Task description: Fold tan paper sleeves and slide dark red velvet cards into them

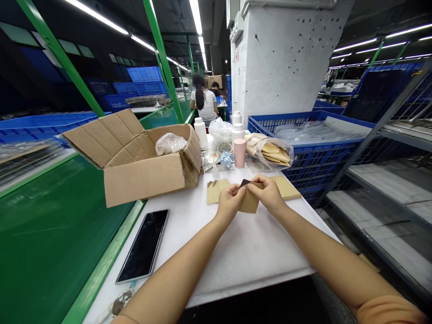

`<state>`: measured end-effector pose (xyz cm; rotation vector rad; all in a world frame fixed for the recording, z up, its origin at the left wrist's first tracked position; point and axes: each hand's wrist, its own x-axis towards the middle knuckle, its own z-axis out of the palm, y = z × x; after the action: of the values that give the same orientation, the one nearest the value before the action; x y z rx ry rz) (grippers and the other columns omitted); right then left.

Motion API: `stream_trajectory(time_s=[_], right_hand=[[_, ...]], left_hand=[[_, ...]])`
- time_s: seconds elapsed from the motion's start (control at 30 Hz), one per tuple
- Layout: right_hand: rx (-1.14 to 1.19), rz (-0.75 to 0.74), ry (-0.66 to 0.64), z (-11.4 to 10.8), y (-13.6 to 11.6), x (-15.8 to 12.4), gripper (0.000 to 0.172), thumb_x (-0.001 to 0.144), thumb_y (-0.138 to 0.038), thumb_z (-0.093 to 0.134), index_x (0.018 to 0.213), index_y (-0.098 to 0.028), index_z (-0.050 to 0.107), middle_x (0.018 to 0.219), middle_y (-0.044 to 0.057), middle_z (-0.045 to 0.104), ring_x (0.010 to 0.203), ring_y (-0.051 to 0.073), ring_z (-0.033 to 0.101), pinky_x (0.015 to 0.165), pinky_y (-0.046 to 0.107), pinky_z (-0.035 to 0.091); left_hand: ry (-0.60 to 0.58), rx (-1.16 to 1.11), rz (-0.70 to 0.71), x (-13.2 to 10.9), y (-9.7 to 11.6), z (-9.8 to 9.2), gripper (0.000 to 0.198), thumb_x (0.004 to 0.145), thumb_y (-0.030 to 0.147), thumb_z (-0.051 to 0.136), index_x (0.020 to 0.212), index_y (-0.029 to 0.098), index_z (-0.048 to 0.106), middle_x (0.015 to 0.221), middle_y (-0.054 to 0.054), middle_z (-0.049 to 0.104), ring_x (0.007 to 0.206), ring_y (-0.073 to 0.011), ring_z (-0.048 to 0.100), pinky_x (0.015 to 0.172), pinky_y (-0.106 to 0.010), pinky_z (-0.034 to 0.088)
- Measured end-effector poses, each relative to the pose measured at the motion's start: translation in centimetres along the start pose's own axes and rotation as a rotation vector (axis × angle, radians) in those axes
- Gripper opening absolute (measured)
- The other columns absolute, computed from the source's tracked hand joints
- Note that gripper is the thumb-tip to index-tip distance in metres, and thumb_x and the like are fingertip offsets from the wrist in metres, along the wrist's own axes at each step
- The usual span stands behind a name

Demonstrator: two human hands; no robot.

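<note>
Both hands hold one small tan paper envelope [250, 203] above the white table [243, 252]. My left hand [230, 201] pinches its left upper edge. My right hand [268, 192] grips the top right, fingers closed around the dark folded flap at the top. More flat tan envelopes [218, 189] lie on the table just behind my left hand, and a stack of tan sheets [288, 186] lies behind my right hand.
A black phone [144, 245] lies at the table's left edge beside the green conveyor [50, 234]. An open cardboard box [145, 162] holding a plastic bag stands at the back left. White bottles [200, 130], a pink cup [239, 153], a bag of envelopes [270, 153] and blue crates [317, 148] stand behind. A person works far back.
</note>
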<state>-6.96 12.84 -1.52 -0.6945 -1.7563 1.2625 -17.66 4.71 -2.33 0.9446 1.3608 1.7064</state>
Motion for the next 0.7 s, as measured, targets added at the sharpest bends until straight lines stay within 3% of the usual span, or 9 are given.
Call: stream_trajectory(time_s=[0.2,0.3,0.4,0.47,0.53,0.6,0.7], right_hand=[[0.075,0.023,0.016,-0.1,0.4,0.4,0.016,0.069,-0.034,0.059,0.064,-0.019,0.058,0.062,-0.002,0.059,0.062,0.015,0.053,0.058,0.026,0.042],[0.113,0.100,0.012,0.1,1.2,0.7,0.023,0.071,-0.040,0.058,0.081,-0.020,0.056,0.071,0.000,0.063,0.066,0.017,0.058,0.061,0.028,0.045],[0.076,0.161,0.033,0.5,2.7,0.9,0.039,0.064,-0.035,0.064,0.095,-0.023,0.043,0.080,-0.001,0.063,0.060,0.015,0.059,0.057,0.029,0.047],[0.002,0.136,0.036,1.0,3.8,0.9,0.036,0.063,-0.030,0.063,0.091,-0.023,0.042,0.078,-0.003,0.061,0.053,0.012,0.057,0.053,0.027,0.046],[-0.049,0.089,0.030,1.7,4.8,1.2,0.026,0.064,-0.028,0.060,0.085,-0.022,0.045,0.073,-0.004,0.059,0.050,0.012,0.055,0.051,0.026,0.045],[-0.068,0.055,0.033,2.6,5.5,1.6,0.019,0.066,-0.029,0.058,0.080,-0.021,0.048,0.069,-0.003,0.058,0.053,0.013,0.056,0.051,0.026,0.045],[-0.071,0.009,0.037,3.9,5.8,2.6,0.017,0.068,-0.032,0.059,0.079,-0.020,0.052,0.067,-0.002,0.059,0.058,0.015,0.058,0.053,0.027,0.048]], left_hand=[[0.029,0.005,-0.032,0.2,-0.4,-0.3,0.020,0.069,0.034,0.065,0.068,0.015,0.058,0.061,0.001,0.059,0.055,-0.0123,0.053,0.051,-0.021,0.038],[0.073,-0.008,-0.045,0.7,-1.0,-0.7,0.016,0.072,0.029,0.056,0.075,0.015,0.059,0.065,0.000,0.061,0.057,-0.0129,0.055,0.053,-0.022,0.042],[0.157,0.006,-0.020,1.7,-1.9,-1.4,0.020,0.073,0.026,0.049,0.087,0.014,0.057,0.071,-0.002,0.062,0.062,-0.0149,0.058,0.058,-0.025,0.046],[0.220,0.037,0.008,2.3,-2.2,-2.0,0.026,0.074,0.022,0.048,0.098,0.013,0.054,0.078,-0.004,0.063,0.069,-0.0174,0.061,0.062,-0.028,0.048],[0.287,0.067,0.051,2.4,-2.1,-2.5,0.037,0.072,0.017,0.048,0.109,0.014,0.049,0.096,-0.009,0.062,0.090,-0.0209,0.061,0.074,-0.033,0.049],[0.322,0.156,0.173,2.1,-1.5,-2.6,0.045,0.071,0.012,0.049,0.116,0.016,0.046,0.120,-0.011,0.054,0.115,-0.0226,0.049,0.093,-0.037,0.041],[0.160,0.529,0.517,0.9,-0.5,-2.1,0.043,0.071,0.006,0.045,0.112,0.018,0.051,0.127,-0.009,0.049,0.123,-0.0231,0.039,0.105,-0.041,0.029]])
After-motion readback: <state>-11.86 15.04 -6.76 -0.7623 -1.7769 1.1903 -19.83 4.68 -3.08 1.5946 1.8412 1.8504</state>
